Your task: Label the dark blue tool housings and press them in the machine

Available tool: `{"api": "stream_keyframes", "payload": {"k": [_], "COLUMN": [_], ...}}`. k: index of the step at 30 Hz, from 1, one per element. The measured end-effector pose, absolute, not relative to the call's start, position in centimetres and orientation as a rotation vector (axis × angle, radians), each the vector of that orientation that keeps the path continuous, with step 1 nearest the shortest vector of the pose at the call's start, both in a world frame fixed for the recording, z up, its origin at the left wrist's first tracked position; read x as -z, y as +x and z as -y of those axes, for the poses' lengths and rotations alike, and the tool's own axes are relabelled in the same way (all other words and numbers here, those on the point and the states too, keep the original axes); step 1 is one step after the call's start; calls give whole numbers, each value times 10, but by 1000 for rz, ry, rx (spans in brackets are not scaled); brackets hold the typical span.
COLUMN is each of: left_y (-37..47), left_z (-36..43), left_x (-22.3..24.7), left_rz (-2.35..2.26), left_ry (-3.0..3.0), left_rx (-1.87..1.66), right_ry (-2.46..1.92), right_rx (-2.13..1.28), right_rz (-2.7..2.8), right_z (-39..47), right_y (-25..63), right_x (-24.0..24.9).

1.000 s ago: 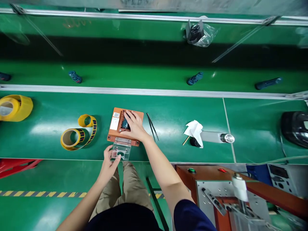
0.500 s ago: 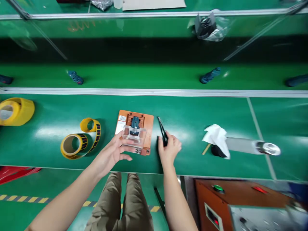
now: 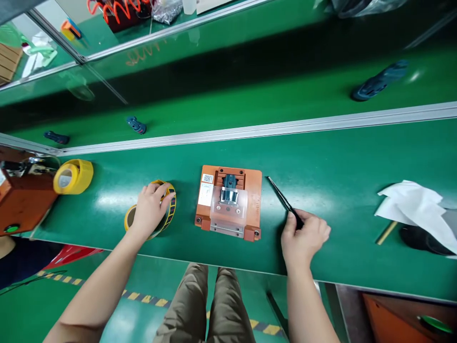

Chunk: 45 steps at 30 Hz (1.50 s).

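Observation:
My left hand (image 3: 152, 209) is at the yellow roll of labels (image 3: 129, 218), its fingers curled round the loose loop of the label strip (image 3: 173, 206). The hand hides part of the roll. My right hand (image 3: 305, 238) grips a pair of black tweezers (image 3: 282, 196), tips pointing away from me and to the left. Between my hands lies an orange fixture (image 3: 254, 200) with a dark blue part (image 3: 229, 181) seated in it. A clear hinged cover (image 3: 228, 215) lies over its near side.
A wider yellow tape roll (image 3: 84, 177) stands left, near an orange machine (image 3: 24, 202). On the right are a white cloth (image 3: 410, 202) and a black object (image 3: 423, 239). Dark blue tool-like parts (image 3: 380, 82) rest beyond the metal rail (image 3: 250, 131). Another person's arm (image 3: 6, 245) shows at far left.
My left hand has left the fixture's clear cover and moved left to the label strip. The cover now lies flatter. My right hand still holds the tweezers. The view has turned and shifted left.

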<state>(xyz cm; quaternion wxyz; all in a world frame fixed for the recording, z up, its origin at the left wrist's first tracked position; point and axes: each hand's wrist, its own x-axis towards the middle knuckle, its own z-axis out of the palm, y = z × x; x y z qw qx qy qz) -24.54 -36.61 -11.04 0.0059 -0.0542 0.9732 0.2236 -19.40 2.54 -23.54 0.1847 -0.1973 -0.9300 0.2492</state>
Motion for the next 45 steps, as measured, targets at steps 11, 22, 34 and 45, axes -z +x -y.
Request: {"api": "stream_keyframes", "payload": {"k": [11,22,34,45], "left_y": [-281,-226,-200,-226], "left_z": [353,352,356,349], "left_x": [112,100,110,97], "left_rz": [-2915,-2338,-2379,-2855], "left_ry": [-325,-942,-834,-483], "left_rx": [-1241,-1969,-1929,-955], "right_ry": [-828,-301,14,-21], "right_rx": [-1943,-2910,-2971,-2683], "right_rz": [1693,1642,1921,2019], "right_z": [1,103,167,141], "right_y": [-217,-258,-283,-280], "right_x": [183,114,110,108]}}
